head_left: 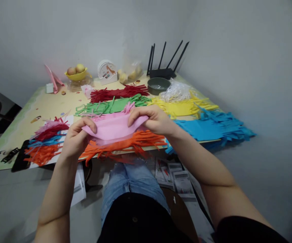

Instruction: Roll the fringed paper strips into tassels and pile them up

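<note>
A pink paper sheet (112,129) with a fringed far edge is held up just above the table's front edge. My left hand (76,139) pinches its left end and my right hand (154,118) pinches its right end, bending the sheet into a shallow curve. Directly under it lies orange fringed paper (125,144). Beyond it lie green fringed paper (110,105) and dark red fringed paper (118,93). Yellow fringed paper (184,106) and blue fringed paper (212,125) lie to the right of my right hand.
A heap of mixed colour strips (46,141) sits on white paper at the left. At the back stand a yellow bowl of fruit (77,73), a grey bowl (158,85), a black router (163,70) and clear plastic (175,90). Papers lie on the floor (176,175).
</note>
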